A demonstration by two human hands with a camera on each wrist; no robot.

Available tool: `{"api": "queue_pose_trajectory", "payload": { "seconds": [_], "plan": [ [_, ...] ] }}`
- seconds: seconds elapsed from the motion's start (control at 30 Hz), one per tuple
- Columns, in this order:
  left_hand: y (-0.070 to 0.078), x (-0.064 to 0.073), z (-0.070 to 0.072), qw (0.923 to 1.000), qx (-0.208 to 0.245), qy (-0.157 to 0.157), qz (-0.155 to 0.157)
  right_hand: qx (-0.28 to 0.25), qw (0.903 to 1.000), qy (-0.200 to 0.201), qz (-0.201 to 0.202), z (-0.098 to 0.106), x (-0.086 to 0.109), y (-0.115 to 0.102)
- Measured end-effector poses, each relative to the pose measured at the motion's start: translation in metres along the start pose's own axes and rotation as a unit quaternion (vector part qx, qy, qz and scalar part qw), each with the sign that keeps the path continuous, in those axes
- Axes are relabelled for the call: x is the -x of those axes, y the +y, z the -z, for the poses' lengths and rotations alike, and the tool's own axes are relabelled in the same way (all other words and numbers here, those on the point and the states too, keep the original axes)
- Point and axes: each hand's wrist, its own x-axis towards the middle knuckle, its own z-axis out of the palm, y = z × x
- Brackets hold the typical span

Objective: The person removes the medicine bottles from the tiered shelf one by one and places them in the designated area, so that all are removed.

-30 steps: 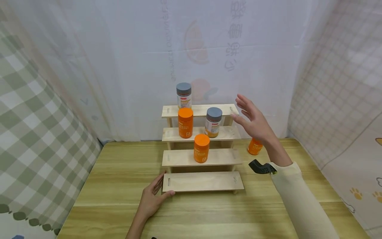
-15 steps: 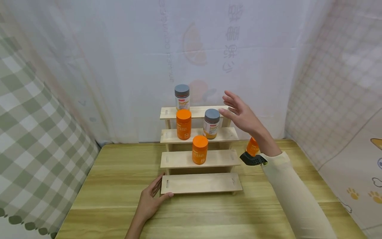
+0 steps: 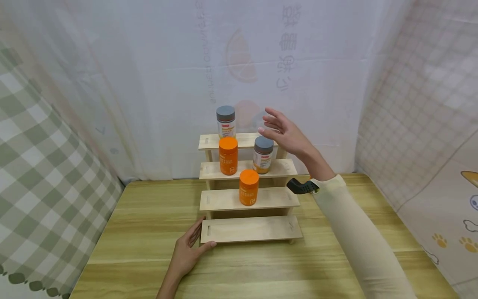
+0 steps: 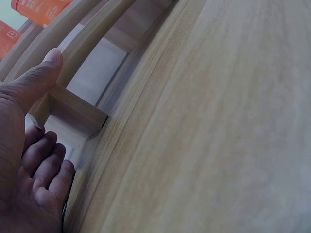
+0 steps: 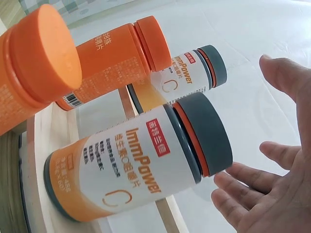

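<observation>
A stepped wooden display stand point(image 3: 250, 230) stands on the table. My left hand point(image 3: 186, 253) holds its lowest step at the left front corner, thumb on the front edge and fingers along the side. My right hand point(image 3: 285, 133) hovers with spread, relaxed fingers above and beside a grey-lidded supplement jar point(image 3: 262, 161) on the second step from the top. In the right wrist view, that jar point(image 5: 126, 165) appears close to the fingers, with nothing held. An orange jar point(image 3: 228, 160) shares its step. Another orange jar point(image 3: 248, 191) sits one step lower. A second grey-lidded jar point(image 3: 226, 122) occupies the top step.
Behind my right wrist, a further orange jar is almost wholly hidden. A white printed curtain point(image 3: 157, 91) hangs behind the stand, with checked cloth point(image 3: 30, 166) on the left and patterned cloth point(image 3: 422, 166) on the right. The wood-grain table point(image 3: 130, 232) extends around the stand.
My right hand has moved left, from right of the stand to above the grey-lidded jar. The right forearm now covers most of the orange jar on the table. My left hand stays at the corner.
</observation>
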Motion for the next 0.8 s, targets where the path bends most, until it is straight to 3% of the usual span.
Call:
{"api": "queue_pose_trajectory", "payload": {
  "seconds": [0.8],
  "plan": [
    [0.0, 0.002, 0.001, 1.0, 0.008, 0.0, 0.003, 0.039, 0.9976, -0.051, -0.024, -0.029, -0.046, -0.031]
  ]
}}
